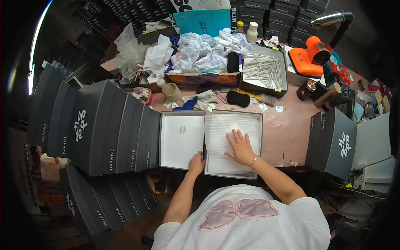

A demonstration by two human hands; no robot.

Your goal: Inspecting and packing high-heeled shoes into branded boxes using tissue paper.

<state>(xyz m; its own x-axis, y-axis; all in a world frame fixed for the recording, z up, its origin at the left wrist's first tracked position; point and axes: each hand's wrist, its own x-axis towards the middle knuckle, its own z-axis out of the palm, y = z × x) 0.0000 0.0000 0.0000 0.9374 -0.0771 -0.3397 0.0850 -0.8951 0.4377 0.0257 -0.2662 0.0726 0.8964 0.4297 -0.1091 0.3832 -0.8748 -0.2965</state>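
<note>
A grey box (260, 125) stands at the table's near edge, with a white, ribbed, semi-clear wrapping sheet (221, 160) spread over its inside. My right hand (240, 148) lies on that sheet with its fingers spread flat. Against the box's left side lies a shallow grey lid (182, 139), its white inside facing up. At the lid's near right corner, my left hand (196, 163) has its fingers bent around the edge, where lid and box meet. What lies under the sheet is hidden.
Stacked dark boxes (93, 125) crowd the left, and others (333, 139) stand at the right. Behind lie a brush (266, 99), a black oval pad (238, 98), a tray of white sticks (262, 68) and crumpled white plastic (208, 50). An orange lamp-like device (310, 58) stands back right.
</note>
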